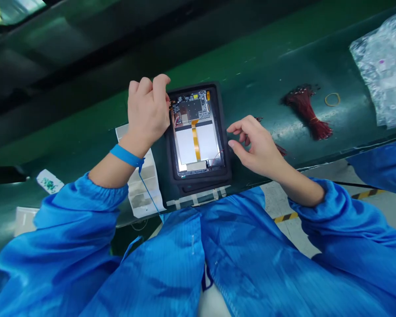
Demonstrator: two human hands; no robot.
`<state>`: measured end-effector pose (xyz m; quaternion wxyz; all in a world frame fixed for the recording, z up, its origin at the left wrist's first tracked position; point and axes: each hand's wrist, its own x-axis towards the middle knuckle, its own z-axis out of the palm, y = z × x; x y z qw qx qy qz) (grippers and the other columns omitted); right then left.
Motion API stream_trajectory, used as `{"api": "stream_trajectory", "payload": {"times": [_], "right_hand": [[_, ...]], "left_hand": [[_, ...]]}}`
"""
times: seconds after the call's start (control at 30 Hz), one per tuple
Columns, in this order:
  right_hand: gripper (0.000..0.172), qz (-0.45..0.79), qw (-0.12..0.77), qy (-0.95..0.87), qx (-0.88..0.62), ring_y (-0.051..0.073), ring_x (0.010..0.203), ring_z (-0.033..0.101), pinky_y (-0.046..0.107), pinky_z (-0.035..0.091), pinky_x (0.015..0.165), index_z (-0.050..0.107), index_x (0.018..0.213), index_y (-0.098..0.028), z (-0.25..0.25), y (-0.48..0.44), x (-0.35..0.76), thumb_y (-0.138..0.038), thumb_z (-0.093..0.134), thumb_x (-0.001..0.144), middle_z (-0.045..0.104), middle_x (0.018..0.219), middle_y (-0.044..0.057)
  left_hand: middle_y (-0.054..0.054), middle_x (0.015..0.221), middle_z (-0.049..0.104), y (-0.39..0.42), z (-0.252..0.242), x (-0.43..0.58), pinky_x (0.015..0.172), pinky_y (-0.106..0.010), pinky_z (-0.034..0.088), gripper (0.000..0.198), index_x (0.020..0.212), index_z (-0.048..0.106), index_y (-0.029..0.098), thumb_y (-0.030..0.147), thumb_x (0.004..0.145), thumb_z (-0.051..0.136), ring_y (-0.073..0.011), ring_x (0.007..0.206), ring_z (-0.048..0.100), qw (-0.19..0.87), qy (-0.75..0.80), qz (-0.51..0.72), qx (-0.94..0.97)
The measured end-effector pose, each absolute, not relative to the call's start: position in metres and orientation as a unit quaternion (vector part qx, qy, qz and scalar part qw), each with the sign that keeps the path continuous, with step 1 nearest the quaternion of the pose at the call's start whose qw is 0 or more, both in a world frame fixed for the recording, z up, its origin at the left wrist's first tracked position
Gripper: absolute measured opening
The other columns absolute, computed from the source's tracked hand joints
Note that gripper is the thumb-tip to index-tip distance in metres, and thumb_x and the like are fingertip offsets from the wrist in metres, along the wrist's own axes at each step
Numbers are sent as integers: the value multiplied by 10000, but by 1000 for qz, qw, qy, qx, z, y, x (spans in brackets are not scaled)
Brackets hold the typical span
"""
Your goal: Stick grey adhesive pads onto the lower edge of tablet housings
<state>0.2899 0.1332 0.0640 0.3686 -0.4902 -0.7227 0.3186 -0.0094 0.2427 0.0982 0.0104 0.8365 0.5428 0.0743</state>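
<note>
An opened tablet [200, 141] lies in a black foam tray [229, 171], its circuit board [189, 110], silver battery [207, 141] and orange flat cable [196, 143] exposed. My left hand [148, 108], wearing a blue wrist strap [127, 156], is at the tablet's upper left corner. Its fingers are curled and closed, and their tips are largely hidden. To the right of the tray hovers my right hand [255, 147], thumb and fingers apart with nothing visible between them. Thin dark red wires [280, 150] lie partly under it.
A bundle of dark red wires [308, 114] and a rubber band [332, 100] lie to the right on the green bench. Clear plastic bags [386, 70] are at far right. On the left are a paper sheet [147, 189] and a white piece with green bits [49, 181].
</note>
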Motion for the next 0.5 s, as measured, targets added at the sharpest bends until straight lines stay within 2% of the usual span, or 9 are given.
{"api": "stream_trajectory", "payload": {"times": [0.13, 0.23, 0.27, 0.33, 0.43, 0.5], "right_hand": [[217, 325, 369, -716, -495, 196, 877, 598, 364, 496, 757, 636, 1084, -236, 65, 133, 291, -188, 636, 873, 665, 1085, 59], [233, 324, 388, -695, -511, 168, 794, 571, 356, 493, 738, 629, 1085, -232, 63, 135, 290, -189, 661, 858, 655, 1032, 39], [247, 334, 396, -678, -522, 152, 746, 557, 348, 490, 718, 621, 1099, -231, 62, 136, 288, -195, 673, 860, 648, 1003, 25], [275, 390, 395, -620, -554, 126, 655, 539, 318, 470, 637, 594, 1128, -231, 60, 143, 283, -213, 702, 876, 633, 924, -11], [244, 534, 336, -508, -586, 129, 557, 556, 277, 382, 454, 572, 1088, -228, 62, 154, 272, -240, 748, 920, 608, 768, -55], [201, 589, 300, -468, -587, 127, 504, 537, 269, 334, 382, 564, 1014, -229, 66, 159, 266, -189, 748, 942, 595, 691, -71]], "left_hand": [[-125, 1256, 739, 248, 96, -6, 1218, -648, 413, 361, 1417, 509, 31, 119, 1086, 622, -330, 1295, 632, 14, 540, 100, 836], [-81, 1186, 744, 256, 88, -2, 1202, -565, 457, 331, 1363, 524, 74, 125, 1065, 659, -290, 1265, 660, 29, 565, 133, 814], [-58, 1138, 738, 258, 86, -1, 1164, -529, 488, 329, 1357, 508, 85, 135, 1068, 656, -270, 1226, 680, 32, 571, 152, 806], [-8, 1037, 703, 260, 87, 0, 986, -449, 560, 376, 1355, 439, 109, 168, 1063, 669, -210, 1053, 728, 46, 588, 203, 781], [62, 921, 636, 243, 97, -17, 715, -341, 507, 455, 1297, 338, 205, 269, 1049, 714, -120, 827, 722, 135, 626, 300, 707], [33, 1006, 659, 205, 103, -43, 690, -352, 483, 443, 1268, 337, 257, 363, 1057, 712, -121, 861, 737, 166, 634, 352, 668]]}}
